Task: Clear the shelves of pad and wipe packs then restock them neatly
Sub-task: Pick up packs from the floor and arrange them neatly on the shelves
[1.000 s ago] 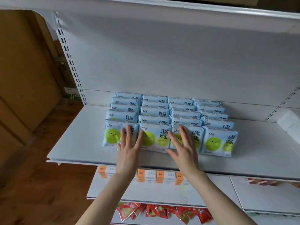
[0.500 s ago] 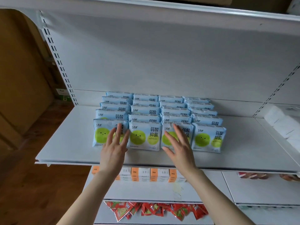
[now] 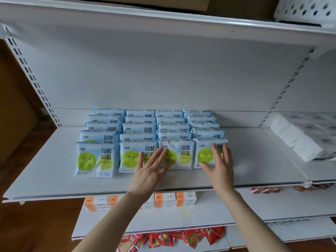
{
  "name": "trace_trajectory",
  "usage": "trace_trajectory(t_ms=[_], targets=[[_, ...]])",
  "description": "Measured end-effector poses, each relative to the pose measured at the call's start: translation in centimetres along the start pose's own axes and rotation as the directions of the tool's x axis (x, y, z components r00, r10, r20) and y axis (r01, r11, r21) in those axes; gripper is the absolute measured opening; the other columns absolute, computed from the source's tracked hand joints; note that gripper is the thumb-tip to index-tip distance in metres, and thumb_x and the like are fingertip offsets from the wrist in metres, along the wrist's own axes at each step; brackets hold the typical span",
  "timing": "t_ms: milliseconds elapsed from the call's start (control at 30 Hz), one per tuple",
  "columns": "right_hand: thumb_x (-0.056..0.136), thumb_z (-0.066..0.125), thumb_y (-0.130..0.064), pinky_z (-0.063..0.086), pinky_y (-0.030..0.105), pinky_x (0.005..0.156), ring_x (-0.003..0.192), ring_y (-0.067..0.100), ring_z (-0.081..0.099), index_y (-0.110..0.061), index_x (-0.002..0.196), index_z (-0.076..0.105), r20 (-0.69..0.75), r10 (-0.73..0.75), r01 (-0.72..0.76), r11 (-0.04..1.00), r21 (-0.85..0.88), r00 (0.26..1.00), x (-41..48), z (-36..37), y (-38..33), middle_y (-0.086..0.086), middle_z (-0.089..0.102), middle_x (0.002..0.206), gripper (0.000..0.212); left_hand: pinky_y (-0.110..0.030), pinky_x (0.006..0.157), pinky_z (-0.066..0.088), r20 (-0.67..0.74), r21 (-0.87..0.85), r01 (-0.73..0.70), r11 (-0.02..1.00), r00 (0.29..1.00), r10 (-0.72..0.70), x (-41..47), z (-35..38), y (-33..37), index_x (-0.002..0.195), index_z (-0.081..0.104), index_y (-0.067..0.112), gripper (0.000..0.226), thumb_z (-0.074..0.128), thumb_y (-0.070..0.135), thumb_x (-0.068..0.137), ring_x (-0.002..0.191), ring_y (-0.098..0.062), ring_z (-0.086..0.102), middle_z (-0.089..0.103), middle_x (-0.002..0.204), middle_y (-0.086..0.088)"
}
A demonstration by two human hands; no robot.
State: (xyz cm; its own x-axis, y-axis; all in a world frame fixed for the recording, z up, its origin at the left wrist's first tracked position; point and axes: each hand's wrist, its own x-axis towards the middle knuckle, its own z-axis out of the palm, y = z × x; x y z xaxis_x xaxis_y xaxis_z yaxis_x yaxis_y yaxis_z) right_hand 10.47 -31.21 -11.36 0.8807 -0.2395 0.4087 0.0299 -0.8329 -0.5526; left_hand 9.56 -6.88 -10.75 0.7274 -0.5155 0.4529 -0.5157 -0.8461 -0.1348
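Light-blue pad packs with green smiley circles stand in several rows on the white shelf, leaning back in overlapping columns. My left hand lies flat with fingers spread over the front packs of the two middle columns. My right hand is spread against the front pack of the rightmost column, fingers on its right edge. Neither hand grips a pack.
White tissue bundles lie on the neighbouring shelf to the right. Orange-and-white boxes stand on the shelf below, red snack packets lower still. A perforated white basket sits on the top shelf. Brown floor lies left.
Both hands have shifted right along the front row: the left from the leftmost packs to the middle ones, the right from the third column to the rightmost pack. The view turned right too.
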Motion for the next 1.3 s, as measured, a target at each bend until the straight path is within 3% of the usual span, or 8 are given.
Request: trace_trajectory(t_ms=[67, 267, 400, 600, 800, 1033, 1200, 1300], targets=[[0.073, 0.079, -0.023, 0.025, 0.045, 0.111, 0.141, 0.040, 0.020, -0.013, 0.139, 0.043, 0.029, -0.006, 0.006, 1.000, 0.022, 1.000, 0.7, -0.1, 0.5, 0.018, 0.021, 0.153, 0.076, -0.067, 0.092, 0.024, 0.012, -0.005, 0.007, 1.000, 1.000, -0.007, 0.3, 0.4, 0.1, 0.132, 0.039, 0.030, 0.109, 0.088, 0.002, 0.039, 0.144, -0.019, 0.009, 0.046, 0.142, -0.009], [0.073, 0.079, -0.022, 0.026, 0.043, 0.112, 0.143, 0.034, 0.018, -0.017, 0.141, 0.040, 0.051, -0.058, 0.055, 0.997, 0.056, 0.997, 1.5, -0.3, 1.4, 0.015, 0.016, 0.155, 0.079, -0.070, 0.088, 0.030, 0.003, 0.010, 0.033, 0.999, 0.999, -0.033, 0.5, 0.5, 1.1, 0.126, 0.058, 0.025, 0.101, 0.085, -0.007, 0.034, 0.131, -0.024, 0.033, 0.050, 0.139, -0.014], [0.070, 0.081, -0.022, 0.029, 0.046, 0.111, 0.141, 0.037, 0.021, -0.014, 0.140, 0.043, 0.025, -0.085, 0.084, 0.995, 0.054, 0.996, 1.4, -0.2, 1.6, 0.017, 0.020, 0.154, 0.079, -0.069, 0.090, 0.029, 0.003, 0.010, 0.028, 1.000, 1.000, -0.028, 0.4, 0.6, 1.3, 0.132, 0.043, 0.025, 0.110, 0.082, -0.007, 0.034, 0.133, -0.025, 0.030, 0.035, 0.144, -0.012], [0.068, 0.077, -0.030, 0.041, 0.060, 0.097, 0.127, 0.049, 0.038, -0.005, 0.126, 0.058, -0.114, -0.125, 0.125, 0.992, -0.004, 0.986, 0.6, -0.1, 1.0, 0.028, 0.038, 0.142, 0.065, -0.066, 0.095, 0.021, -0.024, 0.008, 0.044, 0.999, 0.999, -0.044, -0.2, 0.8, 0.8, 0.136, 0.038, 0.024, 0.104, 0.071, -0.012, 0.044, 0.146, -0.021, -0.010, 0.015, 0.155, -0.013], [0.074, 0.064, -0.043, 0.042, 0.059, 0.096, 0.132, 0.033, 0.030, -0.011, 0.126, 0.055, -0.120, -0.249, 0.254, 0.967, 0.024, 0.961, -1.6, 1.8, -2.5, 0.025, 0.040, 0.141, 0.061, -0.071, 0.091, 0.021, -0.055, -0.008, 0.223, 0.975, 0.973, -0.223, -1.3, 0.6, -0.3, 0.135, 0.037, 0.022, 0.107, 0.082, -0.010, 0.044, 0.146, -0.021, -0.012, 0.025, 0.148, -0.012], [0.065, 0.085, -0.020, 0.044, 0.060, 0.094, 0.132, 0.040, 0.035, -0.009, 0.128, 0.055, -0.067, -0.197, 0.198, 0.980, 0.008, 0.978, -1.0, 2.8, -2.7, 0.026, 0.038, 0.142, 0.070, -0.071, 0.084, 0.037, -0.026, -0.009, 0.207, 0.978, 0.978, -0.207, -0.7, 0.2, -0.6, 0.126, 0.054, 0.020, 0.096, 0.089, -0.001, 0.039, 0.132, -0.034, 0.041, 0.041, 0.143, -0.018], [0.077, 0.067, -0.033, 0.041, 0.052, 0.099, 0.130, 0.035, 0.036, -0.005, 0.123, 0.058, -0.157, -0.244, 0.247, 0.969, 0.000, 0.957, -1.7, 2.6, -4.0, 0.025, 0.043, 0.139, 0.055, -0.061, 0.097, 0.029, -0.054, -0.076, 0.228, 0.971, 0.971, -0.232, -2.5, 0.5, -1.9, 0.133, 0.039, 0.024, 0.098, 0.089, 0.004, 0.051, 0.143, -0.028, 0.013, 0.027, 0.147, -0.012], [0.085, 0.053, -0.037, 0.039, 0.035, 0.101, 0.124, 0.028, 0.040, -0.008, 0.117, 0.058, -0.210, -0.364, 0.393, 0.912, 0.117, 0.907, -2.8, 3.4, -7.2, 0.019, 0.048, 0.133, 0.043, -0.063, 0.096, 0.029, -0.150, -0.091, 0.343, 0.935, 0.924, -0.353, -4.9, -0.3, -3.0, 0.131, 0.041, 0.017, 0.057, 0.063, 0.014, 0.078, 0.146, -0.022, 0.003, 0.036, 0.144, -0.017]])
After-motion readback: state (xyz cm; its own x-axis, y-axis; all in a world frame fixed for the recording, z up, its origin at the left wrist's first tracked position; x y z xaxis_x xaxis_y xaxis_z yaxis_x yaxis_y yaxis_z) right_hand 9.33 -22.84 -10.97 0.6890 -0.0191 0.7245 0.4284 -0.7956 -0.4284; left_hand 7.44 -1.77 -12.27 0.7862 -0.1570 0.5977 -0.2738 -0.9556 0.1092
